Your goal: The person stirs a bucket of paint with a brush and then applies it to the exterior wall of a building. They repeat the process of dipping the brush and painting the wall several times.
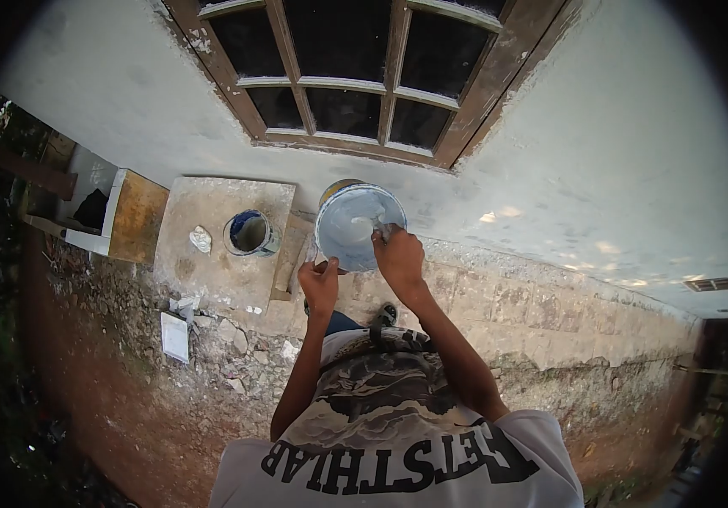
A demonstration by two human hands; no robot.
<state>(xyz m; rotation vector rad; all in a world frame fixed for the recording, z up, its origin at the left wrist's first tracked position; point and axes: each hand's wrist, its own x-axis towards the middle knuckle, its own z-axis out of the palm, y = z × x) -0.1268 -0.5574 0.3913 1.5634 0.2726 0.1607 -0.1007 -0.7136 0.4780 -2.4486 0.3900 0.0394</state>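
A round bucket (320, 233) with pale grey-white paste inside is in front of me, below the window. My left hand (320, 286) is closed at the bucket's near left rim, thumb and fingers pinched together there. My right hand (399, 256) reaches over the near right rim with its fingers wrapped round a paste-smeared tool (376, 222). The tool's end is in the paste, so its kind is hidden. A yellowish rounded thing (340, 188) shows behind the bucket's far edge.
Left of the bucket, a concrete slab (178, 212) carries a blue-rimmed pail (250, 233) and a whitish lump (201, 239). A white flat piece (174, 337) lies on rubble. The pale wall (567, 169) and wood-framed window (347, 85) stand ahead; a stone ledge (533, 309) runs right.
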